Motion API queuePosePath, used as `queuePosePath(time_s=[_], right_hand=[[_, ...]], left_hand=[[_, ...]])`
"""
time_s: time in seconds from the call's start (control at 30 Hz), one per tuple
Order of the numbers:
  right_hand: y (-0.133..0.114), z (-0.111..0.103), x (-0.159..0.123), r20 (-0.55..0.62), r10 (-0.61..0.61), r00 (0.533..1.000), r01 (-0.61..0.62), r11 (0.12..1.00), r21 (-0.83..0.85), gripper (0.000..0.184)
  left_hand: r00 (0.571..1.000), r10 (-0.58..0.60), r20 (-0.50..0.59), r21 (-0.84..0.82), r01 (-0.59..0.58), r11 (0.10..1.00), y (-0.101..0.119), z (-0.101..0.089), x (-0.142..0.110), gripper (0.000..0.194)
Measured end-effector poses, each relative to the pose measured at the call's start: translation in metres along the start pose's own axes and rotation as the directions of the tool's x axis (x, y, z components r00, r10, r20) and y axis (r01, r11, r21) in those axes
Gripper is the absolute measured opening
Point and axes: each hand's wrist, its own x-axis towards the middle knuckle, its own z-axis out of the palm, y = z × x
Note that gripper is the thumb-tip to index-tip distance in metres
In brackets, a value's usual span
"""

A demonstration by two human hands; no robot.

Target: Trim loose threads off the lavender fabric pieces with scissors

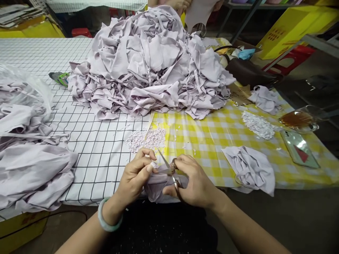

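In the head view, the lilac cloth piece (155, 187) is held at 6 o'clock, at the near edge of the table (92, 165). Its upper edge is pinched between the thumb and fingers of the left hand (136, 173); the scissors (172, 171) are gripped by the right hand (194, 178), with their blades parted beside the cloth. Some cutting appears to have been done, judging by the near clippings (148, 140) just beyond the hands and the far clippings (258, 125) at 3 o'clock. The held piece seems unfinished. More cloth is stacked in the large heap (156, 56) at 12 o'clock and the left heap (34, 173) at 8 o'clock; which is finished cannot be told.
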Motion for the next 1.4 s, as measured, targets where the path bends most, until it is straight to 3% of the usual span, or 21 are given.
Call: queuePosePath(time_s=[0.17, 0.4, 1.0, 1.27, 1.4], right_hand=[[-0.004, -0.005, 0.004, 0.118, -0.014, 0.993, 0.019, 0.999, -0.042, 0.057], [0.002, -0.007, 0.009, 0.172, -0.037, 0.984, 0.046, 0.998, -0.044, 0.055], [0.012, -0.006, 0.016, 0.169, -0.079, 0.983, 0.076, 0.997, 0.022, 0.054], [0.014, -0.006, 0.018, 0.186, -0.032, 0.982, 0.03, 0.999, 0.011, 0.054], [0.021, -0.008, 0.026, 0.205, 0.04, 0.978, -0.036, 0.999, -0.023, 0.056]], left_hand=[[0.996, 0.046, 0.07, 0.059, -0.051, 0.997, 0.007, 0.003, 0.004, 0.023], [0.983, 0.099, 0.154, 0.129, -0.12, 0.984, 0.007, 0.001, 0.008, 0.025], [0.969, 0.164, 0.184, 0.127, -0.189, 0.974, -0.004, 0.001, 0.02, 0.022], [0.977, 0.11, 0.181, 0.138, -0.136, 0.981, -0.004, 0.003, 0.025, 0.025], [0.991, 0.027, 0.13, 0.156, -0.047, 0.987, -0.008, -0.001, 0.029, 0.031]])
